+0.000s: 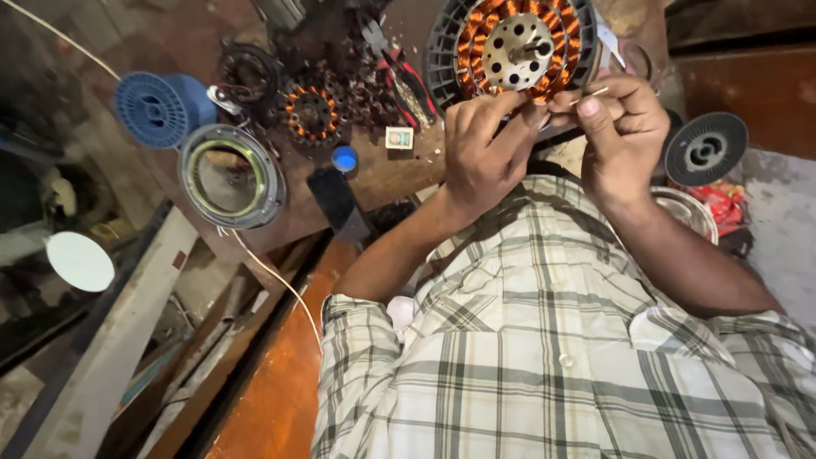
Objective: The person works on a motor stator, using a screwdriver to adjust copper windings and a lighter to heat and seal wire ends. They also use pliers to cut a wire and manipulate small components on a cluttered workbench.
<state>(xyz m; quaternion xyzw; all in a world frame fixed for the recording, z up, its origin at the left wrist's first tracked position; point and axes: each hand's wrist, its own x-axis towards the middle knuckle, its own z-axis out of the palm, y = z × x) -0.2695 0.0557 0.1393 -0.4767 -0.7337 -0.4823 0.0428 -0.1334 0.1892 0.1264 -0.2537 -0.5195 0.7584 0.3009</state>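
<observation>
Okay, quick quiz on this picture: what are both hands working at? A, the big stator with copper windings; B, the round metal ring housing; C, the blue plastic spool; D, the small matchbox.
A: both the left hand and the right hand are raised against the lower edge of the big stator with copper windings.

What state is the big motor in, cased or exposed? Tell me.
Exposed: the motor shows bare copper windings, core and shaft, no cover over them. Both hands work at its edge.
</observation>
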